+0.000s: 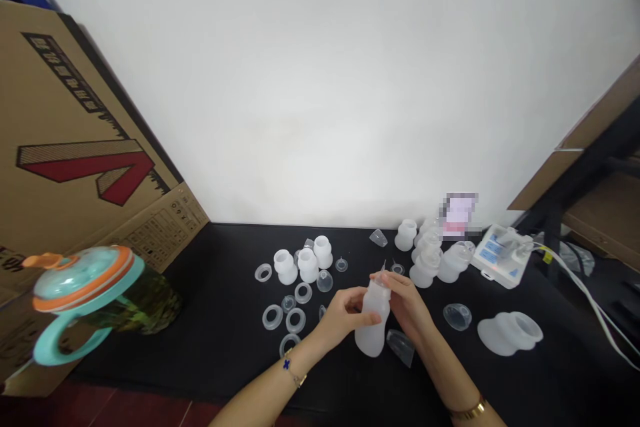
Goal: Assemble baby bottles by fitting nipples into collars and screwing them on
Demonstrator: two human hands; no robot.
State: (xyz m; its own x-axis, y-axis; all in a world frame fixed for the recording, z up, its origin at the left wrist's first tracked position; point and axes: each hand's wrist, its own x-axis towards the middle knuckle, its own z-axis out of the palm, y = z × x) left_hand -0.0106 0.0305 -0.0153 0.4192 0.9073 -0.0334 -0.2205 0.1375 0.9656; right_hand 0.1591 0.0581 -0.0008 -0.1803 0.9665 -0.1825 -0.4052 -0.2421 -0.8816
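A softly lit white wall rises behind a black desk, with reddish floor tiles showing below the desk's front edge at left

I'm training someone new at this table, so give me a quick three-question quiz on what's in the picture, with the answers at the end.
1. Where on the held bottle is the right hand?
2. True or false: the loose bottle nearest the picture's right edge stands upright.
3. What colour is the handle of the lidded jug on the left?
A: orange
B: turquoise
C: white

Key:
1. At the neck end; the left hand grips the bottle's side.
2. False; it lies on its side.
3. B, turquoise.
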